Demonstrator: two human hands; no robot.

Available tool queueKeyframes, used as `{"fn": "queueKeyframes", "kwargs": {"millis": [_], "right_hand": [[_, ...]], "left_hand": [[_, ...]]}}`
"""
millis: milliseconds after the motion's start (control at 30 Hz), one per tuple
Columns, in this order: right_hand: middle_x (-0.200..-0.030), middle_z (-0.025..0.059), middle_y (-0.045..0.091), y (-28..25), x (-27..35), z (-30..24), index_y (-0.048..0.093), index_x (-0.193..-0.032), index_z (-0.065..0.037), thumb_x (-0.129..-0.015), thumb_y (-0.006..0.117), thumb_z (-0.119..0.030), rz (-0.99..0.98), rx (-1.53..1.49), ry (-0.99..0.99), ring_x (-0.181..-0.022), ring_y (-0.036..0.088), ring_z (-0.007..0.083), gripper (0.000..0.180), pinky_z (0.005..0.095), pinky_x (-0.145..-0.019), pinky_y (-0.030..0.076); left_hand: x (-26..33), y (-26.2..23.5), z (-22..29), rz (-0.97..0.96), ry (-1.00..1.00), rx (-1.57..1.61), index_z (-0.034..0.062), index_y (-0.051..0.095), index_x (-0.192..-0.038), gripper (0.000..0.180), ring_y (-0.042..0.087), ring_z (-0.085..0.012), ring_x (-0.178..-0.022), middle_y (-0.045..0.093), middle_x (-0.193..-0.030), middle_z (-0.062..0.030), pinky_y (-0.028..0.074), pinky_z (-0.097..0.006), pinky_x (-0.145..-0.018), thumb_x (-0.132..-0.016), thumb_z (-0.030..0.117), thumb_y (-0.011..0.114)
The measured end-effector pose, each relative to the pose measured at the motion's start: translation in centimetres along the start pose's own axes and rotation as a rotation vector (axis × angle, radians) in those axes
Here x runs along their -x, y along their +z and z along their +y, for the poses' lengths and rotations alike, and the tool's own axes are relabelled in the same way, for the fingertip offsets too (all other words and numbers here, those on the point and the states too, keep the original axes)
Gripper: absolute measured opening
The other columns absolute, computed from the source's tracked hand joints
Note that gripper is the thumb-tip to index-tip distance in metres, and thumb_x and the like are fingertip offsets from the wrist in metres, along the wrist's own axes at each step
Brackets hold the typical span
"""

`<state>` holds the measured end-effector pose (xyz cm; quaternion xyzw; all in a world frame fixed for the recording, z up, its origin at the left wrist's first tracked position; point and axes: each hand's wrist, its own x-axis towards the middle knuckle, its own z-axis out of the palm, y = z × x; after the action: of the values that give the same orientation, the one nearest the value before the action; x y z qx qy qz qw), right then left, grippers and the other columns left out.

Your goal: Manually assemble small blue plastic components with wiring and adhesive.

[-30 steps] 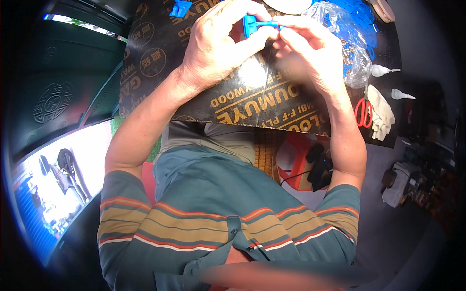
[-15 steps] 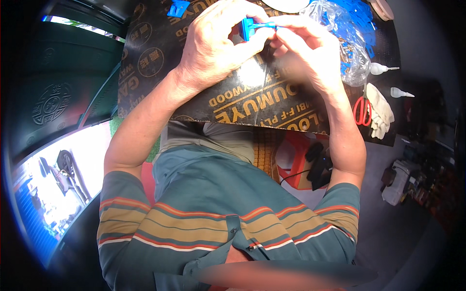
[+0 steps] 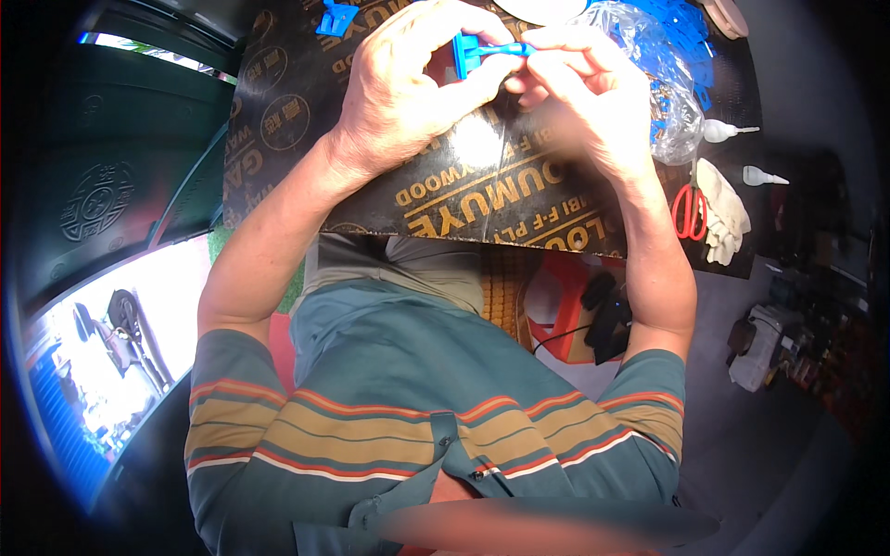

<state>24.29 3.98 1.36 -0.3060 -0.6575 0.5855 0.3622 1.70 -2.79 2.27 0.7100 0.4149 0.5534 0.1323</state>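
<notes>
Both hands meet over a dark printed board [image 3: 519, 195] that lies across my lap. My left hand [image 3: 408, 93] pinches a small blue plastic part [image 3: 468, 53] between thumb and fingers. My right hand [image 3: 584, 88] grips a thin blue piece [image 3: 508, 48] that sticks out of that part to the right. The two blue pieces touch. My right hand is slightly blurred.
A clear plastic bag [image 3: 663, 83] of blue parts lies at the board's far right. Another loose blue part [image 3: 336, 16] sits at the far left. Red-handled scissors [image 3: 689, 211], a white glove [image 3: 725, 208] and two white nozzle tips [image 3: 765, 174] lie right. A red stool [image 3: 565, 306] stands below.
Both hands have shifted slightly while working the blue pieces together; the thin piece now points more level to the right.
</notes>
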Motion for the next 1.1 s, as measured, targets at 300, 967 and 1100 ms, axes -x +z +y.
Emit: {"fn": "queueKeyframes", "kwargs": {"millis": [300,967,1100], "right_hand": [[-0.111,0.0135,0.076,0.7,0.0,-1.2,0.07,-0.126,0.001,-0.102,0.071,-0.01,-0.05,-0.055,-0.01,-0.093,0.077,0.0198,0.027,0.0311,-0.082,0.063],[-0.108,0.0134,0.077,1.0,0.4,-0.5,0.072,-0.123,0.002,-0.101,0.072,-0.008,0.062,0.002,-0.01,-0.091,0.076,0.0191,0.025,0.0294,-0.08,0.063],[-0.109,0.014,0.077,1.3,0.5,-0.7,0.072,-0.124,0.002,-0.101,0.072,-0.009,0.067,-0.029,0.014,-0.091,0.077,0.02,0.026,0.0299,-0.081,0.063]], "left_hand": [[0.0,-0.3,0.5,-0.027,-0.034,0.042,0.002,0.074,-0.105,0.023,0.071,-0.0202,-0.086,0.073,-0.096,-0.0103,0.057,-0.033,-0.078,-0.085,0.005,0.083],[0.1,-0.2,0.7,-0.053,-0.096,0.0,0.0028,0.072,-0.107,0.025,0.071,-0.0186,-0.086,0.072,-0.096,-0.0091,0.057,-0.032,-0.077,-0.085,0.005,0.082],[0.3,-0.1,0.0,-0.024,-0.053,0.076,0.0027,0.072,-0.107,0.025,0.071,-0.0184,-0.087,0.072,-0.096,-0.009,0.057,-0.032,-0.078,-0.085,0.005,0.082]]}}
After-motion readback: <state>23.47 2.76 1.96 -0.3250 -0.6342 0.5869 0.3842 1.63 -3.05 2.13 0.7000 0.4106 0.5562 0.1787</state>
